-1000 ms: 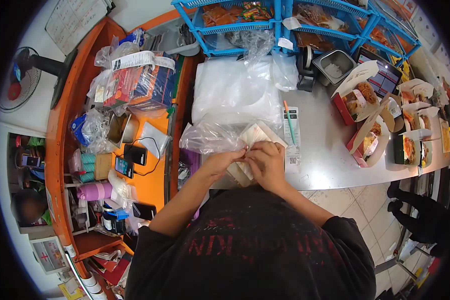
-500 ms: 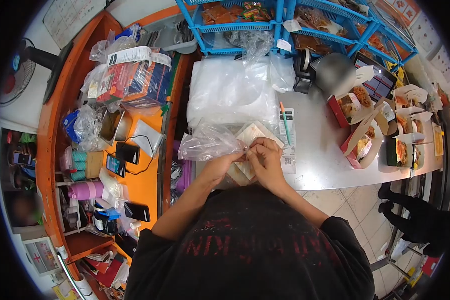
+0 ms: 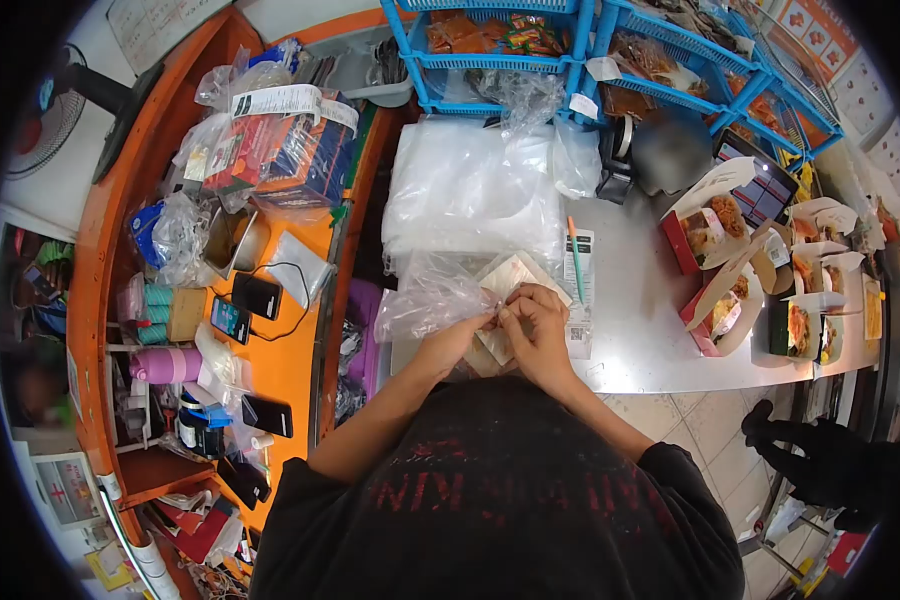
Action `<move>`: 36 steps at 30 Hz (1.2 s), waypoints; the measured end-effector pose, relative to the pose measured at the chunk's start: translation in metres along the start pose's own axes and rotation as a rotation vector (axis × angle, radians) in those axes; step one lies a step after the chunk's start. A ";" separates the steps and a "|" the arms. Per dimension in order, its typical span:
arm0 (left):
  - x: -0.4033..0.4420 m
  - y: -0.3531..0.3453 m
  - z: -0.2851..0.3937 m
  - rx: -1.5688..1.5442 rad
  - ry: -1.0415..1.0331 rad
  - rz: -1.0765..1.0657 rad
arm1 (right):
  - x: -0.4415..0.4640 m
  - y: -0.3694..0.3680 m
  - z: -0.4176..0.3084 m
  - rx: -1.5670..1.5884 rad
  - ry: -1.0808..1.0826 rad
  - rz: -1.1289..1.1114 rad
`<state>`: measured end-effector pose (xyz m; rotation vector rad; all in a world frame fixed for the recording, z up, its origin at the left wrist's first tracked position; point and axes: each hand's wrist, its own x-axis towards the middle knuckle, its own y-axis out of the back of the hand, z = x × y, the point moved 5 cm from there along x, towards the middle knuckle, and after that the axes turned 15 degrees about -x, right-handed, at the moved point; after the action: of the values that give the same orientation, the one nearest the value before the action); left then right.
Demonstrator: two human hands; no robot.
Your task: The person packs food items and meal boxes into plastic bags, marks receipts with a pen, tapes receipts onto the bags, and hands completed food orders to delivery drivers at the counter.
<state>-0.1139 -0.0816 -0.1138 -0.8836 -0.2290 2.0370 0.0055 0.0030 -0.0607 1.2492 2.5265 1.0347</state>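
Observation:
Close together over the counter's near edge, my left hand (image 3: 456, 343) and my right hand (image 3: 537, 336) pinch the gathered neck of a clear plastic bag (image 3: 426, 301). The bag's loose, crumpled part spreads out to the left of my fingers. Both hands are closed, with fingertips almost touching. Beneath them lies a pale, flat, square packet or paper stack (image 3: 518, 270), partly covered by my hands. Behind it is a thick stack of clear plastic bags (image 3: 475, 190). A teal pencil-like stick (image 3: 575, 258) rests on a printed receipt (image 3: 581, 330) to the right.
Opened food boxes (image 3: 715, 300) stand on the metal counter (image 3: 630, 350) at right, near a tablet (image 3: 755, 180). Blue basket shelves (image 3: 495, 60) rise at the back. Phones (image 3: 267, 415) and a purple bottle (image 3: 165, 365) sit left. Another person's dark-clothed legs (image 3: 820, 455) show at right.
The view has shifted slightly, so most things appear a little to the right. My hands stay at the bag's neck with only small finger movement.

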 end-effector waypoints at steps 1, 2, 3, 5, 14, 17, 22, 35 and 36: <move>0.000 -0.001 0.001 0.048 -0.062 -0.060 | 0.000 0.000 0.000 -0.008 -0.005 0.000; 0.001 -0.002 0.000 0.096 -0.124 -0.121 | 0.001 0.000 0.001 -0.009 -0.001 -0.001; 0.001 -0.002 -0.006 0.094 -0.128 -0.119 | 0.000 0.002 0.002 -0.016 0.016 0.040; 0.002 -0.004 -0.015 0.219 -0.268 -0.153 | 0.002 -0.003 0.012 0.025 0.031 0.070; 0.047 0.015 -0.060 0.869 -0.924 -0.036 | 0.009 0.004 0.011 -0.014 0.166 0.053; 0.017 0.008 -0.035 0.321 -0.820 0.049 | 0.007 0.010 0.002 0.055 0.161 -0.133; -0.029 -0.021 0.051 0.495 -0.297 0.115 | 0.007 0.011 0.040 -0.077 0.077 -0.283; 0.048 0.004 0.049 0.102 -0.265 -0.115 | 0.021 -0.002 0.003 0.432 -0.179 -0.078; 0.057 0.003 0.050 0.118 -0.246 -0.167 | 0.020 -0.003 0.001 0.429 -0.189 -0.054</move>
<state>-0.1693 -0.0306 -0.1067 -0.5229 -0.3037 1.9773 -0.0087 0.0173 -0.0603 1.2903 2.6946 0.3468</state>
